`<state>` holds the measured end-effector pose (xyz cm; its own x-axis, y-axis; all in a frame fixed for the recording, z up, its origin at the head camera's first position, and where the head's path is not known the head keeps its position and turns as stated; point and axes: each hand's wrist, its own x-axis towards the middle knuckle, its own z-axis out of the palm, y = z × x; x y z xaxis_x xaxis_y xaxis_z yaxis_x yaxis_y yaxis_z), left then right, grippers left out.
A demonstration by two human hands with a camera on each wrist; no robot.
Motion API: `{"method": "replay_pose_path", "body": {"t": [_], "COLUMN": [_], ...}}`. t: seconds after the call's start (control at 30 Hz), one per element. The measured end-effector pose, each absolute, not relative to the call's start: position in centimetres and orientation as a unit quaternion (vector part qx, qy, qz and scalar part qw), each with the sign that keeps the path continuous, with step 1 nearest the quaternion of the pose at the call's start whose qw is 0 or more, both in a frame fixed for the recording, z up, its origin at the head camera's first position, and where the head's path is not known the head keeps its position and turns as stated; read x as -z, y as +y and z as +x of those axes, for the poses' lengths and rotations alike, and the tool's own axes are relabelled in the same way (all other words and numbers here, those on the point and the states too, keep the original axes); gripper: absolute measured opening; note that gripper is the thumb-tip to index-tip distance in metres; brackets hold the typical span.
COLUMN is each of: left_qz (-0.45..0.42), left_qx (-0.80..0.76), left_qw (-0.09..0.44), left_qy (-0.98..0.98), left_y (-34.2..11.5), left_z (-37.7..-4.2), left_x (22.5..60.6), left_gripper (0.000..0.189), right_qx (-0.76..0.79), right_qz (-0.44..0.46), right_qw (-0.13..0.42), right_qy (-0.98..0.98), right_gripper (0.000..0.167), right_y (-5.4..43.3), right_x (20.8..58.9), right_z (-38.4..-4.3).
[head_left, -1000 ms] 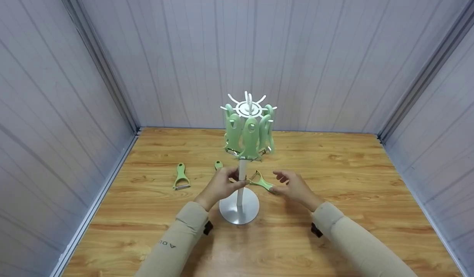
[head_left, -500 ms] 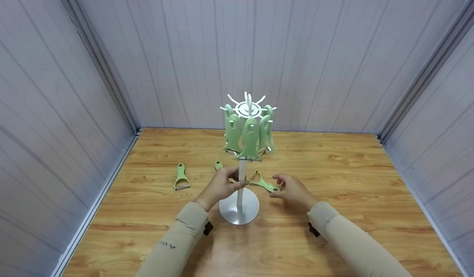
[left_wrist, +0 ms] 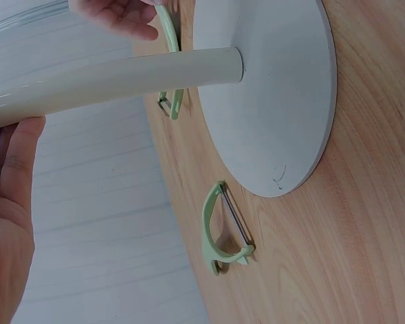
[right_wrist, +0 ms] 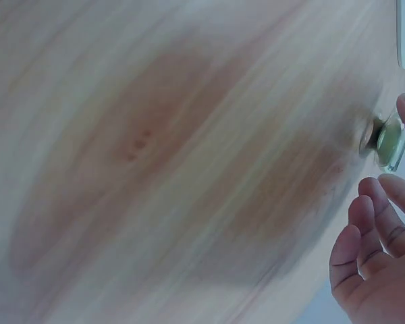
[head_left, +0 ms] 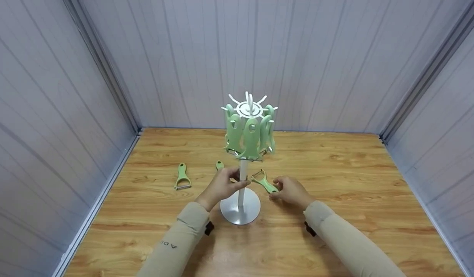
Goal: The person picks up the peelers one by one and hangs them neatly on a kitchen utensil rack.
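Observation:
My left hand (head_left: 223, 184) grips the pole (head_left: 243, 171) of a white stand, whose round base (head_left: 250, 209) rests on the table. Several light green peelers (head_left: 251, 138) hang by their handle holes from hooks at its top. Right of the pole, one green peeler (head_left: 265, 183) lies on the table with its blade end pointing back and left. My right hand (head_left: 292, 191) has thumb and forefinger at the two sides of its handle end, pinching it. The right wrist view shows this handle end (right_wrist: 390, 143) between thumb and fingers, its contact partly out of sight.
Another green peeler (head_left: 182, 176) lies on the wooden table (head_left: 356, 200) to the left. Behind my left hand, a further peeler (head_left: 220, 165) shows only its handle end. Pale panels (head_left: 306, 65) enclose the table at the back and sides.
My right hand has shifted slightly left, closing in on the peeler's handle. That peeler has turned, its blade end now farther right and back. My left hand stays on the pole.

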<state>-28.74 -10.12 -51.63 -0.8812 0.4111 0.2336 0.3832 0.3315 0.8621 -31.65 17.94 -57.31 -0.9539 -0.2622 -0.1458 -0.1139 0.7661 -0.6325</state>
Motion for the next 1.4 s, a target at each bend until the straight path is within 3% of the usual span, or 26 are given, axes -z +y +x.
{"method": "replay_pose_path", "body": {"t": [0.27, 0.5, 0.77, 1.17, 1.4], "left_qz": [0.239, 0.242, 0.251, 0.242, 0.245], "left_qx": [-0.522, -0.520, -0.516, -0.516, -0.516], "left_qw": [0.018, 0.014, 0.008, 0.019, 0.016], "left_qy": [0.819, 0.819, 0.819, 0.821, 0.821], "left_y": [-10.0, -10.1, -10.1, -10.2, -10.2], "left_z": [-28.9, -28.8, -28.7, -28.7, -28.8], "left_x": [51.7, 51.6, 51.7, 51.4, 51.5], "left_gripper": [0.017, 0.013, 0.011, 0.015, 0.009], "right_qx": [0.290, 0.297, 0.347, 0.432, 0.522], "right_qz": [-0.116, -0.103, -0.071, -0.115, -0.117], "right_qw": [0.102, 0.094, 0.093, -0.002, -0.012], "right_qy": [0.945, 0.945, 0.931, 0.895, 0.845], "right_gripper": [0.025, 0.015, 0.023, 0.027, 0.026], "right_y": [17.5, 17.3, 18.0, 19.4, 19.8], "right_x": [57.7, 57.8, 57.6, 55.4, 55.0], "right_z": [-32.1, -32.1, -32.1, -31.5, -31.0]}}
